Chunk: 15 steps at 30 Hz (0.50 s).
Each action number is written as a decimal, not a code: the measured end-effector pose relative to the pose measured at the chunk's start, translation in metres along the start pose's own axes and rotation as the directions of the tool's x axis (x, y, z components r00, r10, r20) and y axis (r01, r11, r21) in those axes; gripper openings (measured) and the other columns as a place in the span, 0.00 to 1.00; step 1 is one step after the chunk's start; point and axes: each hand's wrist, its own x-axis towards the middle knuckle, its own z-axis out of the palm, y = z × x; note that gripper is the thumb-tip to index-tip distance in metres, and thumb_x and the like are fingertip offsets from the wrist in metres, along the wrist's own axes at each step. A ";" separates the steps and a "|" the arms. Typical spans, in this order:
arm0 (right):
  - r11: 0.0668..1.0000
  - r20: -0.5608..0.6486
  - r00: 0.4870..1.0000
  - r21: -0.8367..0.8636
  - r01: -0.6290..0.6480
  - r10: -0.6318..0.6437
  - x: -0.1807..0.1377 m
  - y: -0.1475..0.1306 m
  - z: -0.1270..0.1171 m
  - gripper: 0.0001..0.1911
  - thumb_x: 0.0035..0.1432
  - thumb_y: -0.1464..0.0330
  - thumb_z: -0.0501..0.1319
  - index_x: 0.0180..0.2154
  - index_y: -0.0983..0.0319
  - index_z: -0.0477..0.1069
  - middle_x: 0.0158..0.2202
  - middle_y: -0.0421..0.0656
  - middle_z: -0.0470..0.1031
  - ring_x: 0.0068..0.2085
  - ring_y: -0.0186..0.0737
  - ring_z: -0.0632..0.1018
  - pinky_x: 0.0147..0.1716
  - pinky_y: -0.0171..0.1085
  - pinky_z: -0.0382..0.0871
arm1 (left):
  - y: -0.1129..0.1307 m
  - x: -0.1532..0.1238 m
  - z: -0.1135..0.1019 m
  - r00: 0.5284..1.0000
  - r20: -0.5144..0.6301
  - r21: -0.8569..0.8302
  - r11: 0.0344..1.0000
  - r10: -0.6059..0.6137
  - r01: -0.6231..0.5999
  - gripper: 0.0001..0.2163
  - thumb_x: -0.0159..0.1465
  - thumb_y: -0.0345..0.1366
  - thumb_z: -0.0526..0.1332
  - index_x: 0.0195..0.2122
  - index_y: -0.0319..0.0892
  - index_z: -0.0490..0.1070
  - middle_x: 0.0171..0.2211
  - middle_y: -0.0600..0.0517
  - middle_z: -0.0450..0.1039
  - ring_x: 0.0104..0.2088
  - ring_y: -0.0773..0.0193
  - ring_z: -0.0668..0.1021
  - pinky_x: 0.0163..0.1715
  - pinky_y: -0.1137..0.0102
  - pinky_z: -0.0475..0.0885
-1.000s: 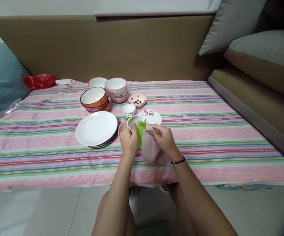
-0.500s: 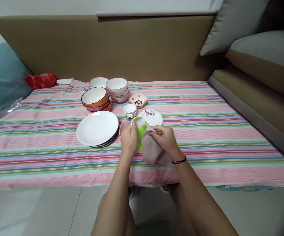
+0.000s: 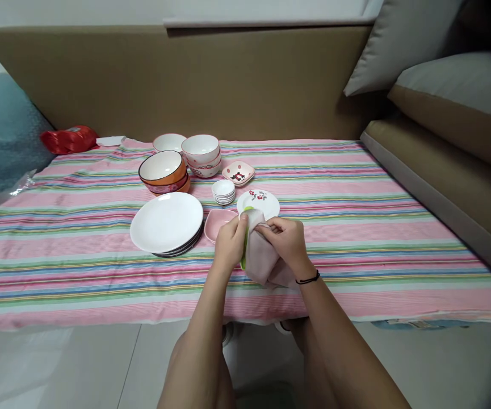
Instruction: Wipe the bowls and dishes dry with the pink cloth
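Note:
My left hand (image 3: 230, 244) is closed on the edge of a green and white dish (image 3: 243, 262), most of which lies behind a cloth. A greyish-pink cloth (image 3: 262, 255) is pinched in my right hand (image 3: 288, 241), spread over the dish's face and hanging below it. Just left of my left hand sits a pink bowl (image 3: 215, 222). Behind both hands lies a white plate with red flowers (image 3: 266, 203), partly covered by the cloth and my fingers.
Stacked white plates (image 3: 166, 221) are at the left, with orange-sided bowls (image 3: 164, 170) behind them. White patterned bowls (image 3: 201, 149), small white dishes (image 3: 223, 189) and a square dish (image 3: 238, 172) stand nearby. Striped fabric (image 3: 356, 227) covers the surface; cushions (image 3: 449, 96) rise at the right.
The cloth has moved left and up across the dish, hiding most of its green and white face. My left hand has shifted slightly right, uncovering more of the pink bowl.

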 end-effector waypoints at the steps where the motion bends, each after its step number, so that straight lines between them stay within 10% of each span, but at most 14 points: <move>1: 1.000 -0.004 1.000 -0.024 0.019 -0.019 0.000 0.000 -0.001 0.21 0.55 0.60 0.62 0.16 0.62 0.63 0.15 0.37 0.62 0.21 0.30 0.61 0.23 0.34 0.51 | 0.000 0.000 -0.001 1.000 0.026 0.001 1.000 -0.009 0.009 0.22 0.68 0.52 0.48 0.26 0.41 0.66 0.25 0.51 0.69 0.28 0.62 0.71 0.29 0.69 0.60; 4: 0.999 0.021 0.999 -0.014 0.031 -0.031 -0.001 -0.003 -0.001 0.24 0.59 0.62 0.57 0.14 0.62 0.57 0.13 0.36 0.54 0.20 0.29 0.57 0.22 0.35 0.47 | 0.000 -0.001 -0.004 0.996 0.069 0.008 0.998 -0.055 0.055 0.18 0.67 0.51 0.53 0.37 0.41 0.71 0.29 0.51 0.72 0.31 0.60 0.73 0.33 0.69 0.64; 9: 0.949 0.106 0.986 0.276 -0.150 0.125 0.001 -0.002 0.001 0.11 0.54 0.61 0.61 0.29 0.63 0.73 0.26 0.40 0.73 0.28 0.35 0.71 0.27 0.33 0.61 | 0.002 -0.004 -0.002 0.988 0.144 0.044 0.997 -0.064 0.058 0.18 0.66 0.52 0.54 0.48 0.44 0.69 0.32 0.51 0.73 0.33 0.59 0.74 0.33 0.69 0.66; 15: 0.990 -0.022 0.991 0.056 -0.128 0.129 0.004 0.003 -0.007 0.18 0.52 0.60 0.63 0.18 0.62 0.64 0.16 0.36 0.61 0.22 0.31 0.63 0.23 0.33 0.53 | 0.009 -0.006 0.002 0.961 0.263 -0.001 0.996 -0.089 0.093 0.21 0.62 0.51 0.59 0.51 0.44 0.66 0.29 0.54 0.69 0.29 0.62 0.72 0.30 0.71 0.65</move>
